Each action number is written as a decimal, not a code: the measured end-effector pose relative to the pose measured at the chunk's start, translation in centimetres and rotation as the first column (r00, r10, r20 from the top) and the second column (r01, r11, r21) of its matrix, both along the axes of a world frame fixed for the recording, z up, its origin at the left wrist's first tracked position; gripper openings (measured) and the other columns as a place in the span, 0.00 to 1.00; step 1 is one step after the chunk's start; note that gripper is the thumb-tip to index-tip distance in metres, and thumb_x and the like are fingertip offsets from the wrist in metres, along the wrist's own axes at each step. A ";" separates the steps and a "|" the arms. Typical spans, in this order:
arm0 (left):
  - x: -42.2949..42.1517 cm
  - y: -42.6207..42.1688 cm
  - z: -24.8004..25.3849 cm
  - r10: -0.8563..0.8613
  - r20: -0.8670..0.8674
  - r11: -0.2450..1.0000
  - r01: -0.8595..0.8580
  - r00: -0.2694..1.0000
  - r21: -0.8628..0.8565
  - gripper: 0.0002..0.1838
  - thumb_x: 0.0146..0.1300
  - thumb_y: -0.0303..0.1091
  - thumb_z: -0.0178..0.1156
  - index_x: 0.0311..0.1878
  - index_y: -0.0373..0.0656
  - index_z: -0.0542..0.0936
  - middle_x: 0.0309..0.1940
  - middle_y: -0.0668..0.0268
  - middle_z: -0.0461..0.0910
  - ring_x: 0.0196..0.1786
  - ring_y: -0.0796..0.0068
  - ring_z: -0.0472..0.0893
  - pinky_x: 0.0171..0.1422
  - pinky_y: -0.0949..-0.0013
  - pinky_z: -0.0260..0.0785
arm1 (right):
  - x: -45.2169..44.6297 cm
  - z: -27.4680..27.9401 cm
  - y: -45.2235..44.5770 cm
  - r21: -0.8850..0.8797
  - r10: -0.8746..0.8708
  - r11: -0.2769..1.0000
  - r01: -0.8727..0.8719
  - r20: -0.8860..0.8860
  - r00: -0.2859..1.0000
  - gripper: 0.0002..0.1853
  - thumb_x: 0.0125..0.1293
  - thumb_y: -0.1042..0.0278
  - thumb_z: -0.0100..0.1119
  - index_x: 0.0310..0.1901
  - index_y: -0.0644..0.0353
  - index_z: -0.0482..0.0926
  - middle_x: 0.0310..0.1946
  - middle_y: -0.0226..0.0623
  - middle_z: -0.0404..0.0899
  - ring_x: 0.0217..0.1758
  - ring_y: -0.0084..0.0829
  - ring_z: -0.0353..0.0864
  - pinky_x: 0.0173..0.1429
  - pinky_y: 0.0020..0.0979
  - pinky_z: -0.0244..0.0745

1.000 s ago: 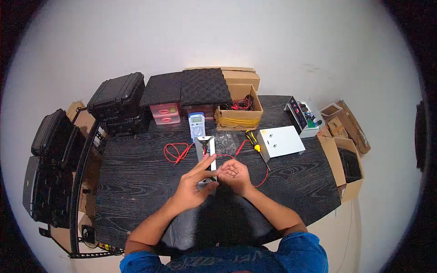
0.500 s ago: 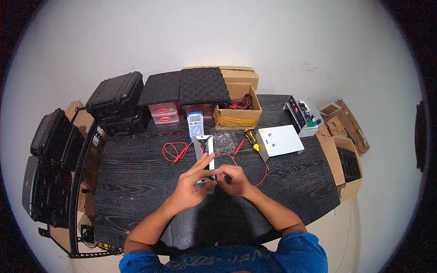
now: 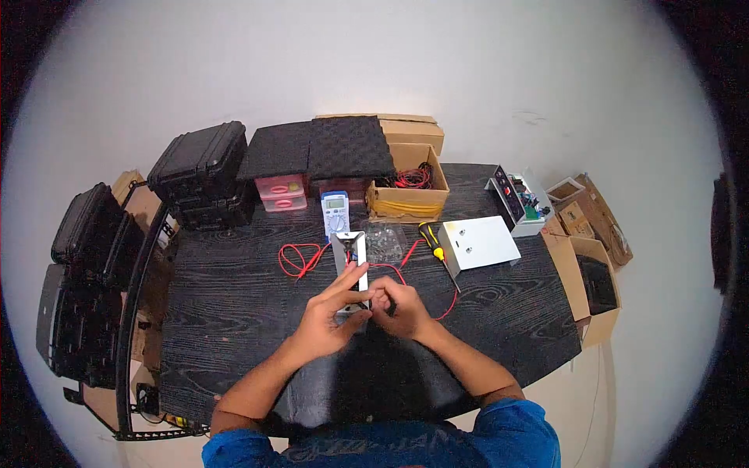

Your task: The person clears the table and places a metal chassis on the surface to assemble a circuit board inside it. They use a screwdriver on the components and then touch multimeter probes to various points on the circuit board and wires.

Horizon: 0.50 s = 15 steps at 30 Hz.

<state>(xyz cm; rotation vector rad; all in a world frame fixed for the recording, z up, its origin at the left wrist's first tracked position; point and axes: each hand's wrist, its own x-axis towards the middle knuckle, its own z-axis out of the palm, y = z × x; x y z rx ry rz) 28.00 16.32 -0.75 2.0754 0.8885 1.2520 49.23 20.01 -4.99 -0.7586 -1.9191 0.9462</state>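
A narrow white metal enclosure (image 3: 360,248) with wires inside stands on the dark table before me. My left hand (image 3: 331,313) grips it from the left, fingers stretched over its open side and thumb near its lower end. At its right wall, my right hand (image 3: 399,310) is closed with the fingers curled in; whatever they pinch is hidden. Beyond the enclosure lies a blue-and-white multimeter (image 3: 336,217). A clear bag of small parts (image 3: 385,243) rests just right of the enclosure's top. Farther right are a yellow-and-black screwdriver (image 3: 433,239) and a white metal cover (image 3: 484,243).
Red test leads (image 3: 290,264) curl across the table (image 3: 226,312). An opened device with a green circuit board (image 3: 532,209) sits back right. Along the back are a cardboard box of cables (image 3: 406,207), pink drawers (image 3: 282,203) and black cases (image 3: 199,168).
My right hand's fingers have shifted slightly against the enclosure's right wall. The left hand keeps its hold, and the enclosure stays in place.
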 end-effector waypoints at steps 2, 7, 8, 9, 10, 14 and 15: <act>0.0 0.1 -0.2 -0.003 0.003 1.000 0.003 1.000 -0.003 0.18 0.64 0.25 0.72 0.57 0.37 0.84 0.78 0.45 0.68 0.83 0.41 0.61 0.85 0.48 0.56 | 0.3 -0.3 0.4 0.074 0.026 0.997 -0.029 0.049 0.998 0.08 0.67 0.79 0.64 0.44 0.60 0.77 0.25 0.29 0.77 0.27 0.19 0.76 0.33 0.27 0.72; -0.1 0.1 -0.1 -0.006 0.005 1.000 0.006 1.000 0.000 0.19 0.64 0.26 0.72 0.58 0.37 0.84 0.78 0.45 0.68 0.83 0.40 0.62 0.84 0.48 0.56 | 0.5 0.2 0.3 -0.011 -0.023 1.000 0.024 0.095 0.995 0.13 0.66 0.80 0.65 0.49 0.59 0.75 0.24 0.28 0.78 0.26 0.19 0.77 0.32 0.27 0.73; -0.1 0.1 -0.2 -0.006 0.008 1.000 0.006 1.000 0.003 0.19 0.64 0.26 0.72 0.58 0.37 0.84 0.78 0.45 0.68 0.82 0.40 0.62 0.84 0.48 0.56 | 0.5 0.1 0.3 -0.012 -0.006 1.000 0.007 0.096 0.995 0.13 0.66 0.79 0.65 0.49 0.59 0.75 0.24 0.28 0.78 0.26 0.19 0.77 0.32 0.27 0.73; 0.0 0.1 -0.2 -0.006 0.007 1.000 0.006 1.000 0.002 0.19 0.64 0.26 0.72 0.58 0.37 0.84 0.78 0.45 0.68 0.82 0.40 0.62 0.84 0.48 0.57 | 0.6 0.0 0.2 -0.014 0.011 1.000 -0.009 0.099 0.995 0.12 0.67 0.79 0.65 0.49 0.59 0.75 0.24 0.28 0.78 0.25 0.20 0.77 0.32 0.28 0.73; 0.0 0.1 -0.2 -0.006 0.004 1.000 0.006 1.000 0.002 0.19 0.64 0.25 0.72 0.58 0.37 0.84 0.78 0.45 0.68 0.82 0.40 0.63 0.84 0.48 0.57 | 0.5 -0.1 0.3 -0.014 0.028 1.000 -0.027 0.099 0.995 0.12 0.67 0.79 0.65 0.49 0.59 0.75 0.24 0.28 0.78 0.24 0.20 0.76 0.31 0.28 0.72; -0.1 0.2 -0.3 -0.013 0.015 1.000 0.013 1.000 0.011 0.19 0.63 0.25 0.73 0.58 0.37 0.84 0.78 0.45 0.68 0.82 0.40 0.63 0.84 0.49 0.58 | 0.7 -0.4 0.7 0.053 0.041 0.997 -0.048 0.126 0.991 0.08 0.69 0.78 0.63 0.47 0.59 0.77 0.23 0.25 0.73 0.24 0.17 0.71 0.30 0.27 0.69; -0.1 0.3 -0.4 -0.013 0.016 1.000 0.013 1.000 0.012 0.19 0.63 0.25 0.73 0.58 0.37 0.84 0.78 0.45 0.68 0.82 0.40 0.63 0.84 0.49 0.58 | 0.5 0.1 0.2 -0.003 0.023 1.000 -0.023 0.101 0.995 0.08 0.69 0.78 0.63 0.47 0.59 0.77 0.23 0.26 0.72 0.24 0.18 0.70 0.30 0.27 0.69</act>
